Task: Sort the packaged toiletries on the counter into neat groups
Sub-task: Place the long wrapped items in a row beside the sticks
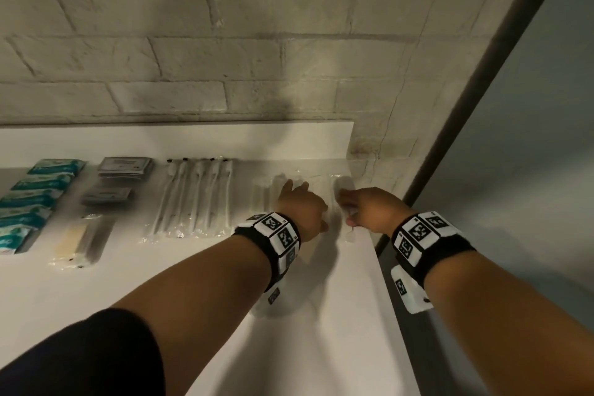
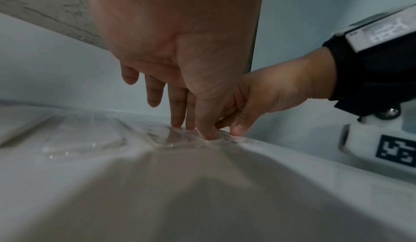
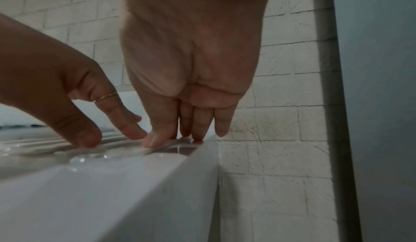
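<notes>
Both hands, left hand (image 1: 300, 207) and right hand (image 1: 369, 209), press straight fingers on clear packets (image 2: 171, 137) at counter (image 1: 337, 315) edge.

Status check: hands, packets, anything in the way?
Left hand and right hand fingertips pressing clear packets at counter right edge. No grip closed. Nothing blocking.

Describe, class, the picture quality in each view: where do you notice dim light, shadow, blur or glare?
Head view: dim and warm, the clear packets nearly vanish against the white counter, and both forearms cast shadows. Left wrist view: soft blur throughout, with a broad grey shadow over the near counter. Right wrist view: sharper, small glints on the plastic by the right hand fingertips.
</notes>
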`<state>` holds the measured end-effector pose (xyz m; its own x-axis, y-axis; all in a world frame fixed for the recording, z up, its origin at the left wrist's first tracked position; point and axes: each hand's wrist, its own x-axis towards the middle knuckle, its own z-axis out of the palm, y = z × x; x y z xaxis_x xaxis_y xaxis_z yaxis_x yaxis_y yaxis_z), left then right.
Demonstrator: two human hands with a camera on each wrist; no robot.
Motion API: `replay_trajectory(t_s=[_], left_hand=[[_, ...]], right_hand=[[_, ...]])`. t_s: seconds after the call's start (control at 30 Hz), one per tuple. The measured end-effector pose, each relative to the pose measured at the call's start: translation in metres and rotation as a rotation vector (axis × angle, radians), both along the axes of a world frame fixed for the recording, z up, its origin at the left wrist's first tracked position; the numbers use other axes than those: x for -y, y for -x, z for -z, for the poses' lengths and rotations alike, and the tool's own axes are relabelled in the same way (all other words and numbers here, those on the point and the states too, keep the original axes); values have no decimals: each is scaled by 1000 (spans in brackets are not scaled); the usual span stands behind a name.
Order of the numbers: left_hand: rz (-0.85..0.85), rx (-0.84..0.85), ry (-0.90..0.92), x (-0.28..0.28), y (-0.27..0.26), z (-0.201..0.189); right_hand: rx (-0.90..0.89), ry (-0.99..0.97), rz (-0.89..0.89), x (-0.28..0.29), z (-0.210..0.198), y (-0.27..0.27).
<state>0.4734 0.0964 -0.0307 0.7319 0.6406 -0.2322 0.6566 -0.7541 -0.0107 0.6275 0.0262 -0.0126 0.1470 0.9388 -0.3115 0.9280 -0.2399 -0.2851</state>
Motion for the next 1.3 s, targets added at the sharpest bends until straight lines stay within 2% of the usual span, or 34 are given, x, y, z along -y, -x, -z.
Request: replay_trajectory(t_s=[0.1,0.33,0.73,0.8,0.87,1.07,1.3], left_hand=[[-4,15,-3,1,-1,1],[-25,45,21,2,1,0],[17,59,1,3,5,1],[5,97,-15,2,11,0],[-19,102,-46,1,20,1],[-53,15,-68,3,30,9],[-54,44,-55,3,31,9]], right_hand=[[55,28,-31,-4,-1,-1],[-68,-2,35,-1,-3,-4],[-63,-22,79,1,-6,1],[-23,-36,42,4,-11,5],[97,-28,-50,4,-12,13],[251,20,-197,-4,0,35],[278,40,-210,-5,-1,36]])
